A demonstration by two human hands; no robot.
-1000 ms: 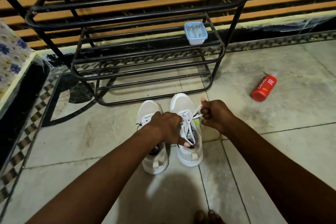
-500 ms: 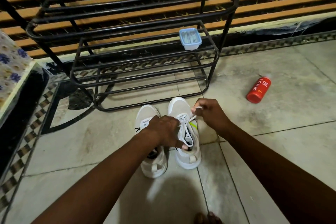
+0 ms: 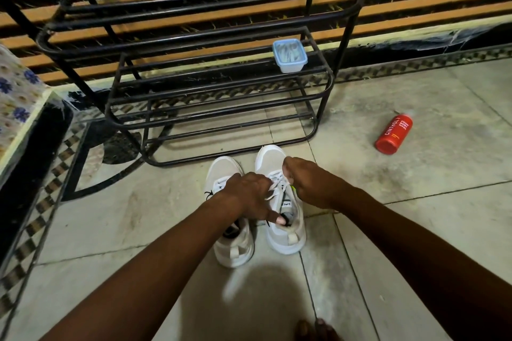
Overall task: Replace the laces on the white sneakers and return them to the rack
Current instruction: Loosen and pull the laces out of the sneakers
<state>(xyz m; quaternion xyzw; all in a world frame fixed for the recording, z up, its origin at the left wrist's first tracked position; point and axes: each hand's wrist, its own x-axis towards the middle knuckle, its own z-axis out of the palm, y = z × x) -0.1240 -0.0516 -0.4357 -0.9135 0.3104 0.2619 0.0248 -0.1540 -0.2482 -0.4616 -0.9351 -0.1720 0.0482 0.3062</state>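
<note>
The right hand [image 3: 307,183] is clenched over the upper eyelets of the right sneaker [image 3: 285,238], its grip closed on the white lace [image 3: 274,185]. The left hand [image 3: 249,196] is curled on the same lace from the other side, with one finger stretched down against the shoe's collar. A second ago the right hand stood out beside the shoe with a strand drawn taut to the side. It has since swung in over the tongue, so the span of lace between the two hands is short and crossed. My reading is that a pull-through is finished and the next crossing or the knot is being set up, so the lacing of this shoe looks well along. The left sneaker [image 3: 235,249] stands touching it on the tiled floor [image 3: 415,202], partly under the left wrist; whether it is fully laced I cannot tell. Both sit just in front of the black rack [image 3: 194,28], not yet returned. A small lidded container [image 3: 290,56] rests on a rack shelf, and a red bottle [image 3: 394,134] lies well apart to the right.
</note>
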